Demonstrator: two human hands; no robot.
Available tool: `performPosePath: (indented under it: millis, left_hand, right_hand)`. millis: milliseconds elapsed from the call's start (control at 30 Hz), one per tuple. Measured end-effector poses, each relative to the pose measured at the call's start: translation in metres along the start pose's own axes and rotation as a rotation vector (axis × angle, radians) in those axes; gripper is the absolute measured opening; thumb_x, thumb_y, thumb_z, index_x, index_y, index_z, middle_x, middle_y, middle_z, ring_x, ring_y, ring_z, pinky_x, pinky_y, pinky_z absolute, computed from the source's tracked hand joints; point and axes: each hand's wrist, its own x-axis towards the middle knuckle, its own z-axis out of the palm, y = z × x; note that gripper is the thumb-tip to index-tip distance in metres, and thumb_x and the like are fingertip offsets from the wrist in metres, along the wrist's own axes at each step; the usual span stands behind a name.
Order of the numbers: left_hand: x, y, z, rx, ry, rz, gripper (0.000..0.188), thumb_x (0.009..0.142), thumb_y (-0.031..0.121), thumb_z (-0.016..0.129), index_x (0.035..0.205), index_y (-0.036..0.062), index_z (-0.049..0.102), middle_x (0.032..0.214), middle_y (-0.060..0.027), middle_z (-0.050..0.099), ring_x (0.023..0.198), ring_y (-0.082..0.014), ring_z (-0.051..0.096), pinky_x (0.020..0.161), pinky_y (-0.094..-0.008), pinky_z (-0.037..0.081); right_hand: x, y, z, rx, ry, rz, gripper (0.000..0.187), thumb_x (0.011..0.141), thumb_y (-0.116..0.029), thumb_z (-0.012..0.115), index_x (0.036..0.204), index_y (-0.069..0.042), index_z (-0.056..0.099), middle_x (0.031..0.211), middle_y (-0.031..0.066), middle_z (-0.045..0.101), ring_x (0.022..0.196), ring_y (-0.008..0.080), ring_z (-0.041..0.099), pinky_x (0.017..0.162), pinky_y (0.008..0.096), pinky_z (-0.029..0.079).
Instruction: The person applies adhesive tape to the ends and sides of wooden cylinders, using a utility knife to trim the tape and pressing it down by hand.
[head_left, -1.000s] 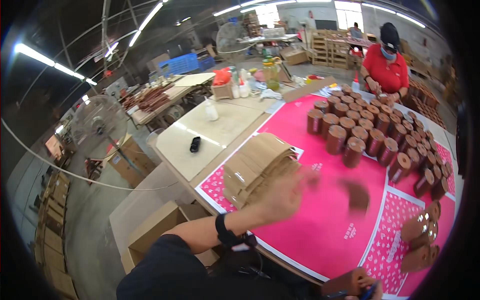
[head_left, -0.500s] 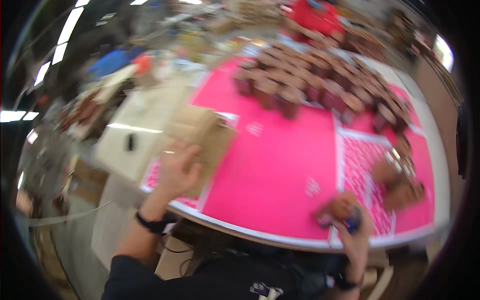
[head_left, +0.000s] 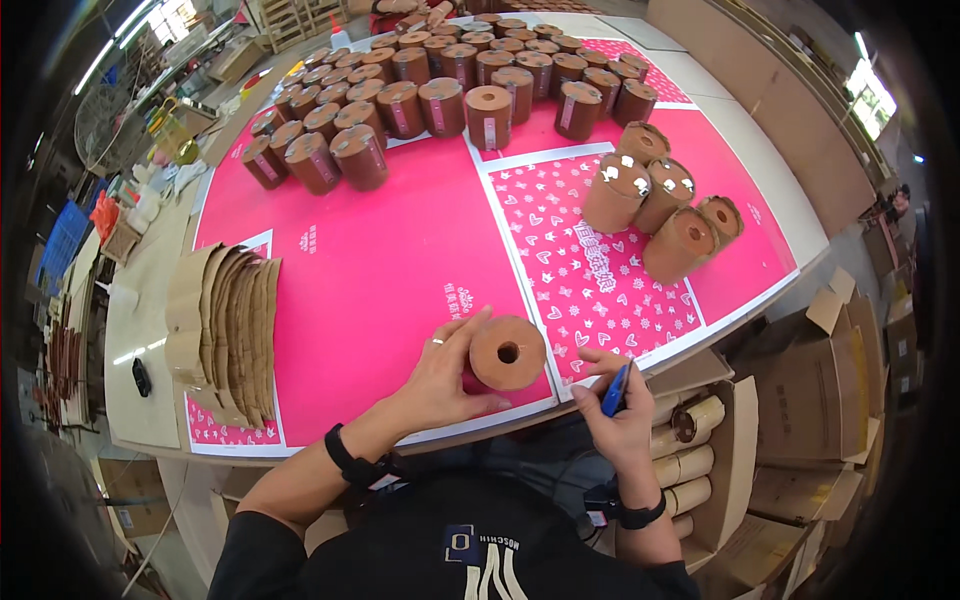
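Observation:
My left hand [head_left: 447,372] is wrapped round the side of a brown cylinder [head_left: 510,352] near the table's front edge. The cylinder stands end up, and a dark round hole shows in the middle of its top. Just to the right, my right hand [head_left: 618,412] grips a slim blue tool [head_left: 615,392] with a dark tip; whether it is a pen or a cutter I cannot tell. The fingers of that hand point toward the cylinder but stay apart from it.
A pink printed sheet [head_left: 380,270] covers the table. Many brown cylinders [head_left: 442,105] stand at the back, and several more [head_left: 682,243] at the right. Brown cardboard sheets [head_left: 228,335] are stacked at the left. An open carton [head_left: 735,460] of tubes sits below the right edge.
My left hand has left the cardboard stack and now holds the cylinder, which was in my right hand. My right hand keeps the blue tool. The view has swung and cleared of blur.

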Motion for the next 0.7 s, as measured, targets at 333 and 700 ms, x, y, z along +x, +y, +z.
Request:
performPosePath:
  millis: [333, 700]
  left_hand:
    - [0.030, 0.005, -0.023, -1.032, -0.159, -0.456, 0.066, 0.098, 0.056, 0.059, 0.141, 0.0061, 0.048, 0.122, -0.0134, 0.066, 0.109, -0.0224, 0.067, 0.087, -0.0335, 0.056]
    - [0.027, 0.001, -0.028, -1.125, -0.018, -0.433, 0.071, 0.101, 0.064, 0.041, 0.145, 0.0073, 0.043, 0.122, -0.0159, 0.066, 0.104, -0.0291, 0.071, 0.082, -0.0413, 0.062]
  right_hand:
    - [-0.024, 0.024, -0.042, 0.152, 0.194, 0.245, 0.026, 0.089, -0.001, 0.073, 0.111, -0.001, 0.058, 0.099, 0.0090, 0.070, 0.068, 0.0063, 0.057, 0.058, 0.0208, 0.048]
    - [-0.028, 0.028, -0.038, 0.178, 0.147, 0.323, 0.027, 0.088, 0.000, 0.074, 0.111, -0.001, 0.059, 0.098, 0.0078, 0.069, 0.070, 0.0058, 0.056, 0.062, 0.0207, 0.048]
